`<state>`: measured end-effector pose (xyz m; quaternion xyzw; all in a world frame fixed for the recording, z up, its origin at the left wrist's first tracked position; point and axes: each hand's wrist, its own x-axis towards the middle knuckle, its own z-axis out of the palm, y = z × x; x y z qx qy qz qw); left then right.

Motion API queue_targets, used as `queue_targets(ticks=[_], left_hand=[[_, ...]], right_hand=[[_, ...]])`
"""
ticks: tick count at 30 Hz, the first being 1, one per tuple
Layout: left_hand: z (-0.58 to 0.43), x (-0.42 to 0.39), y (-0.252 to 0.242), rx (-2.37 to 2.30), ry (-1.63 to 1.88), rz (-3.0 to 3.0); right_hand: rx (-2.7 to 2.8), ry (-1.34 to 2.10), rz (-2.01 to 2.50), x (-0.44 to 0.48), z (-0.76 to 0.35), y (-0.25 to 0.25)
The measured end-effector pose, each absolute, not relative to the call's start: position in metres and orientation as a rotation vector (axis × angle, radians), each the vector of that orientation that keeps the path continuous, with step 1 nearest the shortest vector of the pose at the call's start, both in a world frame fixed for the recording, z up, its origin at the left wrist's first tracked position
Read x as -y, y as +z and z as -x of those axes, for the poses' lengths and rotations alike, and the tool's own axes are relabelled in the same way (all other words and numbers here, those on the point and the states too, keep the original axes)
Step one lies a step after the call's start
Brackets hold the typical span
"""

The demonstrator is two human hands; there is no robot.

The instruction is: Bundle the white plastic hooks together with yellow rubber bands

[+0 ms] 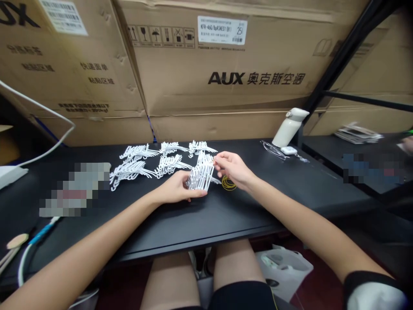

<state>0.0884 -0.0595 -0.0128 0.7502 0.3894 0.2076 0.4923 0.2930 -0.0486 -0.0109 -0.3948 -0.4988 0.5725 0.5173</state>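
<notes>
Cardboard boxes back the black counter [193, 224]; six bundles [135, 170] lie finished. Left hand [174, 189] grips another white hook stack [200, 177], right hand [232, 168] seemingly pinching its top, rubber bands [228, 184] beside.

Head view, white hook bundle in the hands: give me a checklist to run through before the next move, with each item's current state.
1. Left hand grips the bundle of white hooks at its near end: ok.
2. Right hand pinches the bundle's far top edge: ok.
3. Yellow rubber bands lie on the black table beside the right hand, apart from the bundle: ok.
4. Band already around the held bundle: cannot tell.
5. Other hook bundles lie behind and left, apart from both hands: ok.
6. White bottle stands at the table's back right, far from the hands: ok.
</notes>
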Motion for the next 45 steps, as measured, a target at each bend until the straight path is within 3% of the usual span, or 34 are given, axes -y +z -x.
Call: queue_targets(ticks=[8,45], left_hand=[[-0.086,0.055,-0.017,-0.900,0.519,-1.674],[-0.084,0.055,-0.018,-0.911,0.637,-1.623]], right_hand=[[1.116,1.828,0.864,0.046,-0.296,-0.012],[1.293,1.949,0.732,0.055,-0.295,-0.008]])
